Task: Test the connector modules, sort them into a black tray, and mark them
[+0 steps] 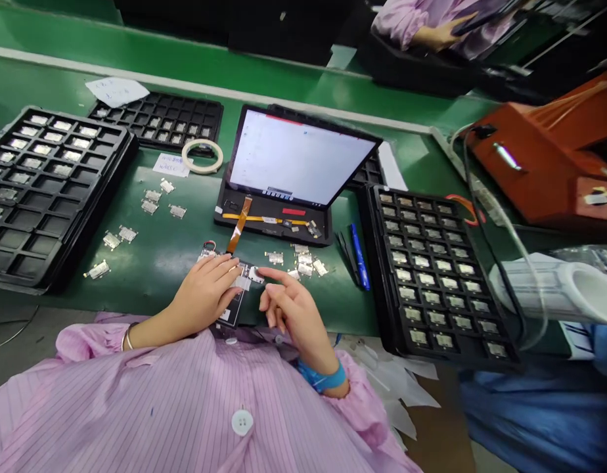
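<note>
My left hand [205,292] lies over a small black test board [234,303] at the near edge of the green bench, fingers stretched and pressing a small silver module [249,276] down on it. My right hand [288,305] is beside it, index finger pointing onto the same module, the other fingers curled. An orange flex cable [239,225] runs from the board up to a black fixture [274,220] carrying a lit tablet screen [296,157]. Several loose silver modules [306,261] lie just right of my hands.
Black compartment trays with silver modules stand at left [42,190], back [160,121] and right [436,276]. A tape roll [202,156], paper notes, more loose modules [158,197], a blue pen [359,256] and tweezers lie about. An orange machine [544,157] is at right; another person's sleeve [406,20] beyond.
</note>
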Tool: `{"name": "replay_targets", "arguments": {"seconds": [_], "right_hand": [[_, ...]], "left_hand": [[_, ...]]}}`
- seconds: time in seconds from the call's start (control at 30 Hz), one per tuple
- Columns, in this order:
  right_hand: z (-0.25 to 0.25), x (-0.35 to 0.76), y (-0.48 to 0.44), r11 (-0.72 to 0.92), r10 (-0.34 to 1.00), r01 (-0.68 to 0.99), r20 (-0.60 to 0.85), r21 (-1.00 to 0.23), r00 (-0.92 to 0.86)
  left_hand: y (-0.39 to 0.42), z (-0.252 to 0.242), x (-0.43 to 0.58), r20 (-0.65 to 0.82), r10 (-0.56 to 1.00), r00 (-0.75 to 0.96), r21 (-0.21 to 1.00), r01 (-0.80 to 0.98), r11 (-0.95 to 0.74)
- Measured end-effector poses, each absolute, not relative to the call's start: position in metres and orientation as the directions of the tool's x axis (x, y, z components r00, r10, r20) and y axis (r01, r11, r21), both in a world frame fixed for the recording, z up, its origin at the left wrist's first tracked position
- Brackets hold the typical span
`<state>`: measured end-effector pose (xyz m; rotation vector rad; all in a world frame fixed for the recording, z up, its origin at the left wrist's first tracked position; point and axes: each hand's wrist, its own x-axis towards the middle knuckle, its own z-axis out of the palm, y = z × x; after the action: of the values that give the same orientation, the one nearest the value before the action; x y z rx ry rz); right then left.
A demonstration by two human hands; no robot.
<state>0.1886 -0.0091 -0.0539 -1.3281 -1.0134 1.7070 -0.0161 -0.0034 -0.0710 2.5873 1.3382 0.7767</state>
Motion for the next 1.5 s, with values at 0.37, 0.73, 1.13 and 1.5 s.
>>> {"name": "replay_targets", "arguments": {"seconds": [0.37, 0.73, 1.13, 1.5], "right_hand": [[-0.044, 0.188, -0.012, -0.566, 0.804, -0.279, -0.445, -0.776, -0.394], [-0.063, 0.184, -0.006, 0.218, 0.975, 0.638, 0.185, -0.738, -0.12], [-0.055, 0.182, -0.022, 0.457, 0.885, 0.635, 0.387, -0.623, -0.258], [-0.053, 0.2, -0.028, 0.064, 0.967, 0.444, -0.054, -0.894, -0.248]], "left_hand": [[-0.002, -0.07, -0.017, 0.42, 0.78, 0.464, 0.343, 0.715, -0.609], [-0.002, -0.072, -0.017, 0.41, 0.793, 0.451, 0.375, 0.709, -0.598], [0.001, -0.03, -0.002, -0.045, 0.959, 0.281, 0.913, 0.4, -0.075], [-0.001, -0.03, 0.007, -0.18, 0.921, 0.346, 0.903, 0.43, 0.015]]}}
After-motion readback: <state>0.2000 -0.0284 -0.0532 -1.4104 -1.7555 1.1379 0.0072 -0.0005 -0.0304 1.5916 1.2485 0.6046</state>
